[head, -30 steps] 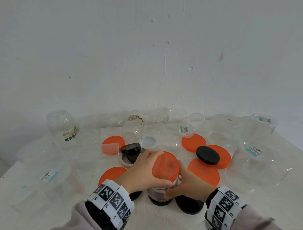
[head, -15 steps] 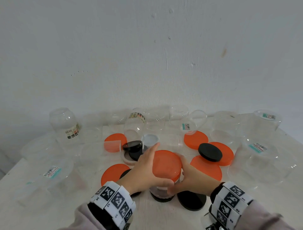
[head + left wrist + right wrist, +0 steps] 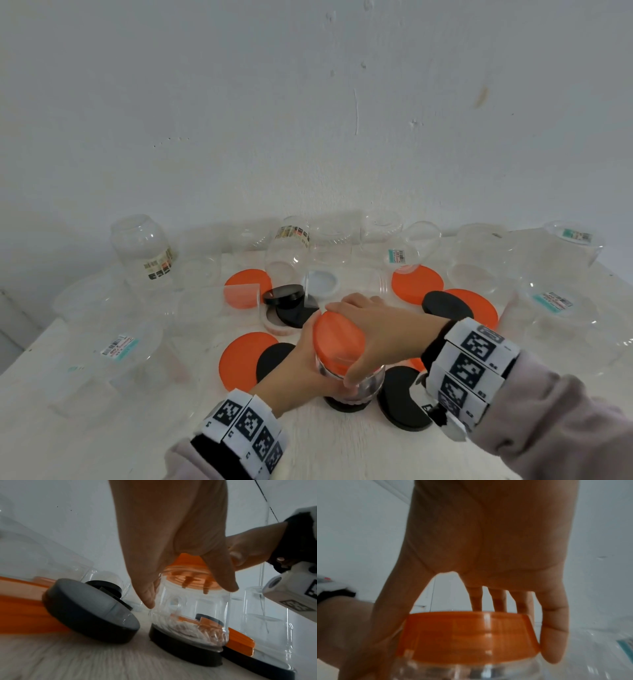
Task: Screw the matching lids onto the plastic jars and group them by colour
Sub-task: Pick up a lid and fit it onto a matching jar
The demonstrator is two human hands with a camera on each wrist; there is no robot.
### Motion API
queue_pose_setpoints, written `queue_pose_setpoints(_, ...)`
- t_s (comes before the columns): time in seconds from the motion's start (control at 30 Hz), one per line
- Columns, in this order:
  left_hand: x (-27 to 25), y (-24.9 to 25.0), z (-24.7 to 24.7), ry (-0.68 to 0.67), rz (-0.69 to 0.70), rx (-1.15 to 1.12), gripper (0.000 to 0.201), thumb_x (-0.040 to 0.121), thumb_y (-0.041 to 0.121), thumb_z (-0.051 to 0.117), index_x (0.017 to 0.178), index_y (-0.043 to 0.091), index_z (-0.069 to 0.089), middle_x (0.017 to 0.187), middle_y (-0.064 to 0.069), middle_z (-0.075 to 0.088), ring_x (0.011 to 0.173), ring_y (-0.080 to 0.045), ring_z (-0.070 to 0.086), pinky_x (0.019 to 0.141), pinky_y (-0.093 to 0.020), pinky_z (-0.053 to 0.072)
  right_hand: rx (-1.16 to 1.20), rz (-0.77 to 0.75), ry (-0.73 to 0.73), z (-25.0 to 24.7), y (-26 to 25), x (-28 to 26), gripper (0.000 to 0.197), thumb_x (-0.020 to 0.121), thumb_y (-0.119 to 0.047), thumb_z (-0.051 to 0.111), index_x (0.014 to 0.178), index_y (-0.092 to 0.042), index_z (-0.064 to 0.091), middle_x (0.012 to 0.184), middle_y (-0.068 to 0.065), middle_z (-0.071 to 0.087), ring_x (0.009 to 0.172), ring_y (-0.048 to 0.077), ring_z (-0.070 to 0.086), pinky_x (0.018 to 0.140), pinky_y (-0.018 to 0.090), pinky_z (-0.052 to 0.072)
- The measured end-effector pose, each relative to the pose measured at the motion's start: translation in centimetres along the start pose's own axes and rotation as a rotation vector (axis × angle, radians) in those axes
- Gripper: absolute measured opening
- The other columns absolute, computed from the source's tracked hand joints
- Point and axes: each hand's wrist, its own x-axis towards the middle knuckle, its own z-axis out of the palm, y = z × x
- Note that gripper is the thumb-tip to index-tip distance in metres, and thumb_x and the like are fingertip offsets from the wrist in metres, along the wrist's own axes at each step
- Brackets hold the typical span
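Note:
A small clear jar (image 3: 356,385) with an orange lid (image 3: 337,344) on its mouth stands on a loose black lid (image 3: 346,407) near the table's front. From the left, my left hand (image 3: 301,368) grips the jar's body below the lid; the left wrist view shows its thumb and fingers curled round the jar (image 3: 188,608). My right hand (image 3: 375,325) reaches in from the right and grips the orange lid from above. The right wrist view shows its fingers (image 3: 554,628) wrapped round the lid's rim (image 3: 467,635).
Several empty clear jars (image 3: 144,250) stand or lie along the back and both sides of the white table (image 3: 102,445). Loose orange lids (image 3: 245,356) and black lids (image 3: 402,399) lie round the held jar, with a white lid (image 3: 320,281) behind. The wall is close behind.
The hands have swapped places: my left hand came off the orange lid down onto the jar's body, and my right hand rose from the jar's side onto the lid.

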Motion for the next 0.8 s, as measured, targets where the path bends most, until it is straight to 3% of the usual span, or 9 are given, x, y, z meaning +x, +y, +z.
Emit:
queue_pose_setpoints(0.13,-0.2,0.4,0.3,0.036,0.003,0.014,0.111,0.065,0.015,0.087,0.145,0.034,0.012,0.137,0.011,0.042,0.122,-0.003,0.048,0.097,-0.018,0.046,-0.124,0.021,-0.068,-0.6,-0.6,0.2,0.106,0.067,-0.05,0.079,0.147,-0.042,0.009,0.138,-0.006,0.024,0.124,0.023,0.029,0.097,0.042,0.044)
queue_pose_setpoints(0.2,-0.3,0.5,0.3,0.042,0.01,0.014,0.109,0.065,0.014,0.088,0.145,0.031,0.016,0.138,0.01,0.043,0.123,-0.004,0.047,0.101,-0.021,0.044,-0.155,0.028,-0.098,-0.9,-0.8,0.2,0.108,0.068,-0.047,0.079,0.147,-0.044,0.006,0.139,-0.005,0.022,0.125,0.024,0.029,0.098,0.043,0.044)
queue_pose_setpoints(0.3,-0.3,0.2,0.1,0.029,0.006,0.005,0.109,0.064,0.017,0.089,0.144,0.031,0.017,0.134,0.013,0.046,0.12,0.0,0.049,0.094,-0.014,0.046,-0.164,0.019,-0.138,-1.4,-1.1,0.3,0.11,0.068,-0.042,0.082,0.148,-0.045,0.005,0.139,-0.005,0.021,0.126,0.024,0.027,0.099,0.044,0.043)
queue_pose_setpoints(0.43,0.0,-0.3,-0.1,0.008,-0.018,-0.004,0.113,0.062,0.021,0.09,0.144,0.034,0.012,0.131,0.014,0.047,0.117,0.0,0.051,0.096,-0.021,0.048,-0.189,-0.002,-0.171,-1.7,-1.2,0.5,0.11,0.069,-0.035,0.082,0.147,-0.046,0.006,0.14,-0.007,0.019,0.125,0.022,0.027,0.101,0.045,0.042)
queue_pose_setpoints(0.5,0.1,-0.4,-0.1,0.0,-0.007,-0.02,0.11,0.061,0.02,0.09,0.139,0.04,0.014,0.13,0.015,0.047,0.115,0.002,0.052,0.092,-0.018,0.048,-0.195,-0.017,-0.188,-1.8,-1.2,0.5,0.109,0.069,-0.033,0.083,0.146,-0.047,0.007,0.139,-0.008,0.019,0.125,0.021,0.026,0.1,0.046,0.043)
queue_pose_setpoints(0.6,0.1,-0.5,0.0,-0.007,0.026,-0.048,0.107,0.062,0.015,0.089,0.133,0.048,0.017,0.133,0.013,0.046,0.116,0.001,0.052,0.092,-0.018,0.049,-0.187,-0.044,-0.216,-2.2,-1.2,0.7,0.106,0.069,-0.029,0.083,0.143,-0.05,0.011,0.137,-0.009,0.02,0.124,0.021,0.027,0.1,0.048,0.043)
queue_pose_setpoints(0.8,0.2,-0.7,0.0,-0.027,0.057,-0.111,0.105,0.065,0.006,0.087,0.134,0.047,0.019,0.137,0.01,0.044,0.119,-0.001,0.051,0.086,-0.011,0.047,-0.217,-0.086,-0.267,-2.7,-1.4,1.0,0.107,0.068,-0.026,0.084,0.143,-0.05,0.011,0.139,-0.01,0.018,0.128,0.022,0.025,0.102,0.05,0.04)
